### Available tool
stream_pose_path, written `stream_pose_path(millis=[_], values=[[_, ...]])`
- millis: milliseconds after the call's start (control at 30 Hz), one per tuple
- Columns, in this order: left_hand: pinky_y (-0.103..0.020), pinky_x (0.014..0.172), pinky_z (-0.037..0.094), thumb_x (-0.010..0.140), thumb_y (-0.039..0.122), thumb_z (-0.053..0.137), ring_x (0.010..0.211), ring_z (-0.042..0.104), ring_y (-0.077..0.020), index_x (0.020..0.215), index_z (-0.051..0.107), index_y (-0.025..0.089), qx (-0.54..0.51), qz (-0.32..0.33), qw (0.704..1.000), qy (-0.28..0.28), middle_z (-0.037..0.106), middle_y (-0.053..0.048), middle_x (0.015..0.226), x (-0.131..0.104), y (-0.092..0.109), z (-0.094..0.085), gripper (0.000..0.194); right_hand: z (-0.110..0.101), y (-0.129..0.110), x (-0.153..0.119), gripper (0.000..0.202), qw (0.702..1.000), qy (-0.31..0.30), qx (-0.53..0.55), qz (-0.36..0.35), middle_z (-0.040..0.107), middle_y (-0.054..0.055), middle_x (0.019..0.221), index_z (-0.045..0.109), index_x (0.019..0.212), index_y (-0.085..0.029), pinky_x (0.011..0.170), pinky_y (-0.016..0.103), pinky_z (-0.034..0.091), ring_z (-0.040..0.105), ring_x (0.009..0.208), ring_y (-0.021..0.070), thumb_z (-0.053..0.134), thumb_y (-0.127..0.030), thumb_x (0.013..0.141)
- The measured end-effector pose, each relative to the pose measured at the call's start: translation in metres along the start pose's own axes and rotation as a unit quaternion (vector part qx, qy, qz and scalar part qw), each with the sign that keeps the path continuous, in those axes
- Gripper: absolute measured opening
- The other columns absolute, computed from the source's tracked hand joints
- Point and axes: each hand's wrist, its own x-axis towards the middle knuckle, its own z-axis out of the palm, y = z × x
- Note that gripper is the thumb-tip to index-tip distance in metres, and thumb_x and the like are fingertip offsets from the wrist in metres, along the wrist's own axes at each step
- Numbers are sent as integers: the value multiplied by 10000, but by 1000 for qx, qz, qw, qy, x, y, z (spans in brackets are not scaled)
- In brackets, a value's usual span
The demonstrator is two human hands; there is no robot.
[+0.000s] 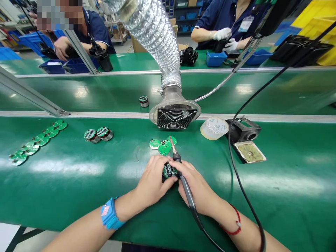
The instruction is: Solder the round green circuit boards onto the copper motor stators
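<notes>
Near the table's front, my left hand [154, 178] is closed around a small round part with a green circuit board [168, 170] on top. My right hand [196, 185] touches the other side of that part and also grips a soldering iron [187, 190], its tip pointing up and away from me. Just beyond the hands lie several loose green boards [164, 148]. To the left stand two motor-like parts with boards on top [105, 133]. A row of overlapping green boards [41, 139] runs along the far left.
A fume extractor [177, 118] hangs over the table's back edge. Right of it are a tape roll [214, 127] and an iron stand [244, 129] with a sponge tray [250, 152]. A black cable [243, 189] crosses the right side. Two people work across the bench.
</notes>
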Motion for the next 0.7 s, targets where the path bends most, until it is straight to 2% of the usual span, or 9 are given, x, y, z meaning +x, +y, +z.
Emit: stream_pose_path(millis=[100, 233, 300, 400, 567, 700], values=[[-439, 885, 529, 847, 142, 611, 1039, 573, -254, 1202, 490, 220, 16, 1, 1000, -14, 607, -76, 1110, 1, 0, -3, 383, 2, 1, 0, 664, 999, 26, 2, 44, 615, 114, 1314, 375, 1433, -271, 946, 499, 561, 626, 1152, 264, 433, -18, 822], [-399, 862, 545, 860, 173, 602, 1007, 575, -238, 1211, 543, 212, 30, 5, 999, -30, 597, -70, 1058, 2, 0, -6, 358, 9, 2, -2, 497, 989, 88, 23, 116, 651, 83, 1104, 440, 1346, -270, 837, 424, 604, 671, 960, 226, 484, -99, 881], [-388, 854, 551, 871, 185, 595, 990, 574, -232, 1205, 566, 202, 30, 1, 999, -41, 590, -69, 1029, 2, -1, -7, 335, 12, 2, -2, 487, 988, 99, 43, 113, 640, 56, 1027, 448, 1313, -275, 808, 385, 607, 671, 898, 202, 489, -92, 864], [-379, 853, 557, 884, 203, 587, 980, 576, -223, 1190, 588, 200, 19, -9, 998, -51, 579, -66, 1016, 2, -2, -8, 306, 14, 2, -1, 480, 990, 80, 61, 103, 634, 26, 963, 456, 1282, -278, 771, 342, 603, 670, 821, 175, 467, -74, 847], [-361, 849, 560, 876, 192, 589, 964, 577, -210, 1169, 609, 223, 15, -9, 997, -71, 568, -51, 1011, 3, -3, -13, 296, 11, 4, 2, 422, 991, 63, 63, 95, 656, 19, 943, 472, 1246, -274, 761, 327, 594, 683, 815, 175, 466, -103, 861], [-350, 827, 562, 885, 199, 613, 946, 580, -208, 1172, 619, 227, 24, -2, 995, -93, 572, -50, 1009, 5, -5, -18, 288, 11, 2, 2, 402, 993, 78, 33, 83, 653, 8, 915, 475, 1215, -277, 745, 328, 588, 677, 801, 177, 468, -93, 858]])
